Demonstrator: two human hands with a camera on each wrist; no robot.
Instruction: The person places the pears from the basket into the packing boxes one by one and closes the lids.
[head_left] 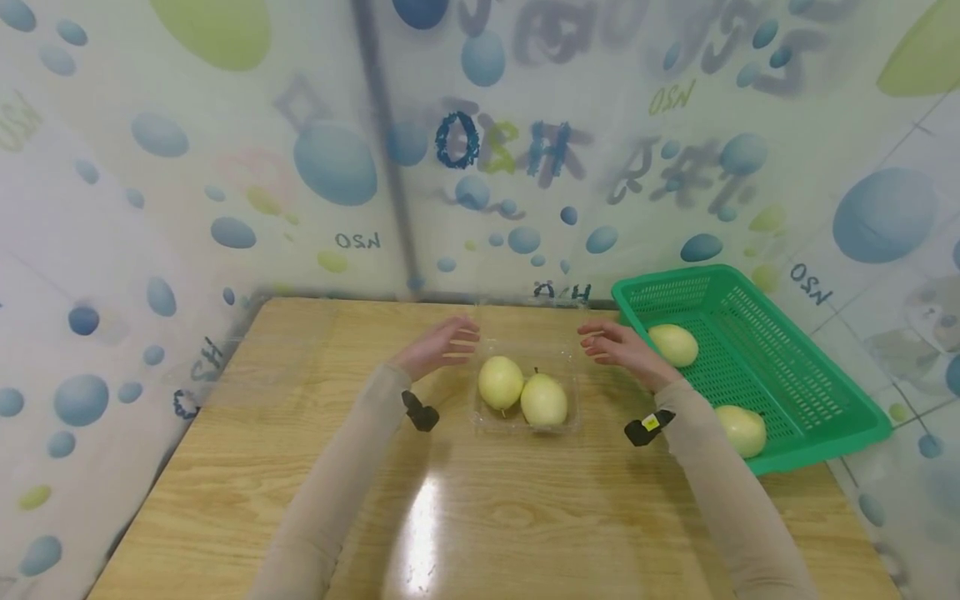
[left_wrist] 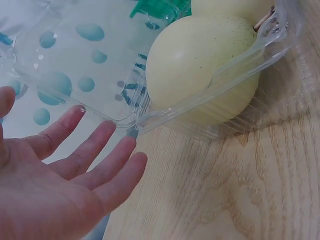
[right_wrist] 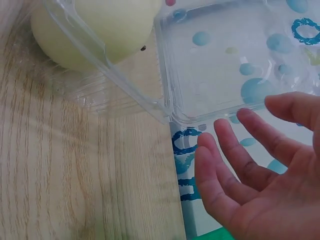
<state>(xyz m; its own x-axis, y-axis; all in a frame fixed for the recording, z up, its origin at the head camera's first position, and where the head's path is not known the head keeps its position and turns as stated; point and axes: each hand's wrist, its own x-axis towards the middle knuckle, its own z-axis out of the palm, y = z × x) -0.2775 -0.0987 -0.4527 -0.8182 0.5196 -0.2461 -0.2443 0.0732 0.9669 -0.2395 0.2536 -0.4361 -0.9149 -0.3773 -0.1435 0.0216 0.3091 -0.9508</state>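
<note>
A clear plastic clamshell box (head_left: 572, 402) sits on the wooden table, its transparent lid (left_wrist: 75, 65) raised at the back. Two pale yellow pears (head_left: 500, 383) lie side by side inside it, stems showing. My left hand (head_left: 442, 343) is held at the box's left, fingers spread and relaxed, fingertips close to the lid's side edge in the left wrist view. On the opposite side my right hand (head_left: 618, 348) mirrors it, fingers gently bent, fingertips near the lid's edge (right_wrist: 215, 119) in the right wrist view. Neither hand holds anything.
A green perforated basket (head_left: 832, 396) stands at the right, partly behind the right forearm. Inside are a pear (head_left: 675, 345) at the back and another pear (head_left: 742, 430) nearer me. Bubble-patterned sheeting (head_left: 465, 225) closes off the table's far edge.
</note>
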